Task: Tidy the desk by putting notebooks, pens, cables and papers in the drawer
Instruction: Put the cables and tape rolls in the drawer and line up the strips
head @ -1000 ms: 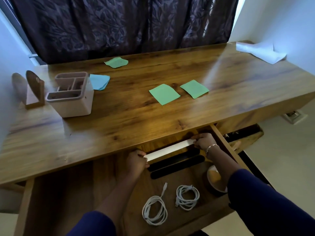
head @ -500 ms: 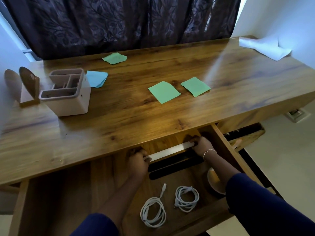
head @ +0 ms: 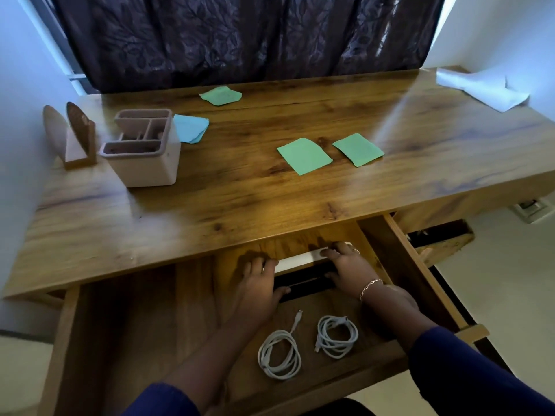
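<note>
Head view: left grip point(head: 259, 276) and right grip point(head: 349, 267), released and flat-fingered, hide both ends of the white strip point(head: 297, 261).

A pale organizer point(head: 141, 157) stands beside a wooden stand point(head: 79, 139), dark curtain point(head: 240, 34) behind.

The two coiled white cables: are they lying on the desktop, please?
No, the left white cable and the right white cable lie inside the open wooden drawer.

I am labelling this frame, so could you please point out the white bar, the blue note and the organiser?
white bar point(head: 300, 260), head view, its bare middle stretch
blue note point(head: 192, 129), head view, its centre
organiser point(head: 141, 169), head view, its front wall
</note>
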Demonstrator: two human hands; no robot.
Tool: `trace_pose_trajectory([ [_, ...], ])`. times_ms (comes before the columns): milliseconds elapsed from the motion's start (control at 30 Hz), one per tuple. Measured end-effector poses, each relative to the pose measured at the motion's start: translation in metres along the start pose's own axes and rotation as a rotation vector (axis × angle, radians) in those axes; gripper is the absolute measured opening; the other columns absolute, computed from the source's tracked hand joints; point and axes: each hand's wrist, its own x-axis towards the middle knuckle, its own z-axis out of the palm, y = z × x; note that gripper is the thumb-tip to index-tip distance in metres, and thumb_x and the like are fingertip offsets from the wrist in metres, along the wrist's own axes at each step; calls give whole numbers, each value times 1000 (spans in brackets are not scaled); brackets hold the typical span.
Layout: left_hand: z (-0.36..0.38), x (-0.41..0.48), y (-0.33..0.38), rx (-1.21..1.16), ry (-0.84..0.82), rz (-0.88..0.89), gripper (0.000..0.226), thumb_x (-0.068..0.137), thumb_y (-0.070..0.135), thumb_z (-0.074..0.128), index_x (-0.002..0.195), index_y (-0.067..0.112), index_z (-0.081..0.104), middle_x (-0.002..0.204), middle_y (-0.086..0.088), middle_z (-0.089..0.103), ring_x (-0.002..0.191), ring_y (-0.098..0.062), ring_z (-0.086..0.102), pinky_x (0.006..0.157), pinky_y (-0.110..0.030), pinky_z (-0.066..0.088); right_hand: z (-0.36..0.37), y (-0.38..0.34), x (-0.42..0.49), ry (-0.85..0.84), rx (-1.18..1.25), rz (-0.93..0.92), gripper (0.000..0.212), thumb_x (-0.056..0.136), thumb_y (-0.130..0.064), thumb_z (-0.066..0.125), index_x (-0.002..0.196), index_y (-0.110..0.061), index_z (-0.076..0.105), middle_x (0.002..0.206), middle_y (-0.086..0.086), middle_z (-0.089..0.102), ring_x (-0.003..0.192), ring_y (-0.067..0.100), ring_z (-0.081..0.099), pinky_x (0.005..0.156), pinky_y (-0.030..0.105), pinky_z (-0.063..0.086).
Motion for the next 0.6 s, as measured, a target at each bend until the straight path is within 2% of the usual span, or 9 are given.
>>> trace_pose_trajectory([
  [200, -20, -38, 4, -66, 109, -15, 52, 91, 44, 47, 135, 19, 38, 131, -2, 40, 118, -17, 38, 90, -25, 35, 3, -31, -19, 34, 93, -171, 47, 91, -22, 52, 136, -18, 40, 138, 6, 37, 126, 25, 37, 105, 33, 33],
  [367, -25, -75, 6, -79, 194, -95, 48, 92, 43, 47, 134, 19, 40, 134, -1, 39, 119, -15, 37, 86, -17, 30, 5, -46, -40, -48, 158, -263, 43, 91, -20, 52, 133, -17, 44, 134, 7, 41, 124, 26, 41, 104, 34, 37],
  [500, -22, -108, 10, -48, 240, -159, 43, 92, 37, 50, 129, 15, 47, 129, -4, 43, 115, -19, 44, 85, -22, 32, 12, -57, -68, -38, 169, -326, 39, 92, -19, 50, 131, -20, 46, 129, 5, 44, 120, 26, 45, 95, 32, 42],
  [600, -21, -131, 16, -27, 264, -224, 42, 93, 39, 47, 128, 16, 47, 130, -3, 43, 116, -18, 42, 86, -22, 31, 20, -65, -88, -23, 125, -384, 38, 92, -19, 48, 130, -18, 47, 127, 8, 46, 115, 27, 49, 92, 31, 42],
])
